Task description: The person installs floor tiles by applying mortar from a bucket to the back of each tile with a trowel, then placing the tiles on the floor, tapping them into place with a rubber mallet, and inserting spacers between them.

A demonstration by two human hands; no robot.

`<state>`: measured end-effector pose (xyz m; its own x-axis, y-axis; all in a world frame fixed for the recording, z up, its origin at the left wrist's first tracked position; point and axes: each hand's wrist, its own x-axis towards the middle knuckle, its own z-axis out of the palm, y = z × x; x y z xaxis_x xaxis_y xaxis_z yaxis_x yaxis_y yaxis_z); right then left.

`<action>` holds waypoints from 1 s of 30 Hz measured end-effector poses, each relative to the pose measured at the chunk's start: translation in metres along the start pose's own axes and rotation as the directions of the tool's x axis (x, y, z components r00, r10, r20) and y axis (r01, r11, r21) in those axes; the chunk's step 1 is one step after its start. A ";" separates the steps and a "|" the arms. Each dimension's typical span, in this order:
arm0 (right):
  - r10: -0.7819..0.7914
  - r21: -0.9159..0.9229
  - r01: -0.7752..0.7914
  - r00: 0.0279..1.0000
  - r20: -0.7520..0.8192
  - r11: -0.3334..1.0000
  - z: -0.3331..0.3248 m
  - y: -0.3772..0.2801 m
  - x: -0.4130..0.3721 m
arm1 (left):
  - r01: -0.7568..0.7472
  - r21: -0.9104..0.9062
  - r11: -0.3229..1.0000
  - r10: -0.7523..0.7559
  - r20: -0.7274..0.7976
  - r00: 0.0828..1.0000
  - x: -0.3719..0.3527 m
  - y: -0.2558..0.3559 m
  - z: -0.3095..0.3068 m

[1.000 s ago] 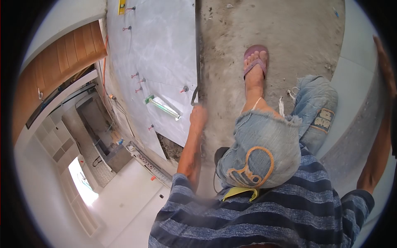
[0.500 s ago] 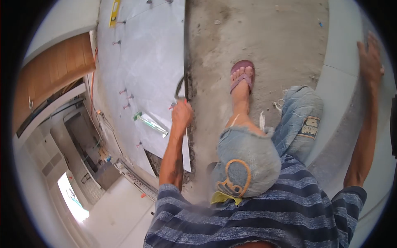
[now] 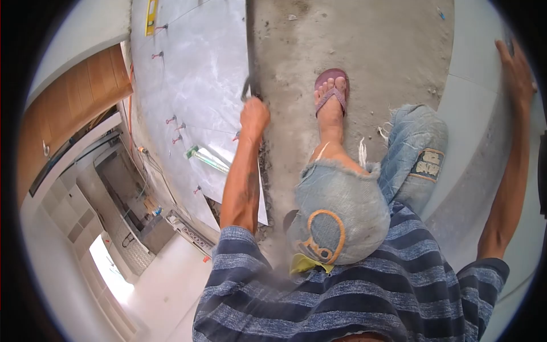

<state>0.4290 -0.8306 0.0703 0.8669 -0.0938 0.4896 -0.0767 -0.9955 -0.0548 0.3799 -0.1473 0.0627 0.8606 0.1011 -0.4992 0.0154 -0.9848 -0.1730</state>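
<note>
My left hand is closed in a fist at the edge of the large grey tiles. From it juts a dark, narrow tool with a curved end; its exact kind does not show, and its handle is hidden in my fingers. The tool meets the line where tile gives way to the rough floor. Far to the right, my right hand rests with fingers apart on a pale grey tiled surface. Small red tile-levelling pins stand along the joints, and a clear packet with a green end lies on the tiles.
Rough bare concrete runs between the two tiled areas, with my sandalled foot on it. A yellow spirit level lies at the far left. Beyond are a wooden panel, cables and a long boxed item.
My left hand has moved forward along the tile edge with the dark tool. My right hand stays on the pale surface, shifted slightly. The view has tilted a little.
</note>
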 end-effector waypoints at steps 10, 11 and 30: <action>0.119 -0.202 -0.098 0.989 0.091 0.974 0.000 -0.017 0.021 | 0.275 -0.156 0.949 -0.231 0.256 0.939 -0.230 -0.074 0.099; 0.057 0.000 -0.057 0.998 0.037 0.998 -0.001 -0.018 0.024 | 0.288 -0.164 0.943 -0.236 0.279 0.931 -0.250 -0.077 0.100; 0.329 -0.213 -0.272 0.890 0.316 0.939 -0.058 -0.070 0.032 | 0.200 -0.970 0.136 -0.428 0.125 0.895 0.038 0.102 0.065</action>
<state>0.4335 -0.7643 0.1405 0.9017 -0.4082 0.1422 -0.4125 -0.9110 0.0004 0.3814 -0.2351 -0.0295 0.6999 0.5298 -0.4789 0.6686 -0.2502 0.7003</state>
